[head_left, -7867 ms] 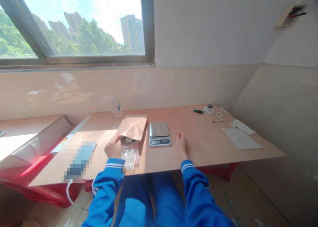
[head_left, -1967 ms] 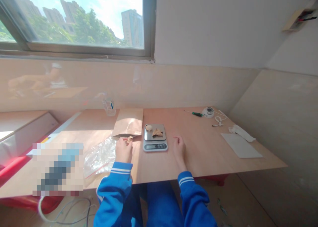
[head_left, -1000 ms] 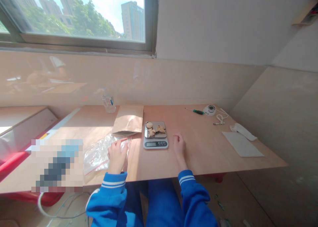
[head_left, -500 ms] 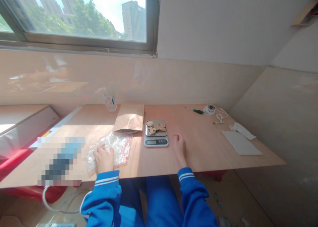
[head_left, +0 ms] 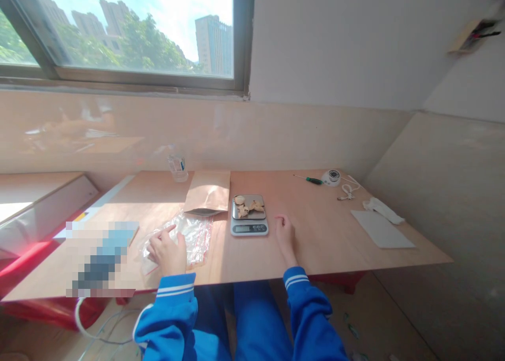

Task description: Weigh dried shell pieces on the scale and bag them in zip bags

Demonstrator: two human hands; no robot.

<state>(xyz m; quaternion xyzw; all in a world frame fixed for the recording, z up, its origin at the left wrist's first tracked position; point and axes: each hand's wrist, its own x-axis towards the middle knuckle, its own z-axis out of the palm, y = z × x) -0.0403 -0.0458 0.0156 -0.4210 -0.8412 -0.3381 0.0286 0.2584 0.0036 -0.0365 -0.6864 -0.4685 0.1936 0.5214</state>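
Left hand has gone from the small steel kitchen scale, now w/ pale chunks on its pan, to the clear crinkly plastic bags: fingers spread on top, prob. pressing, not gripping. Right hand rests loosely curled, holding nothing. Weighing looks done.

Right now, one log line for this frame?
left hand: on clear plastic bags | right hand: resting on table, empty | scale: holds pale pieces
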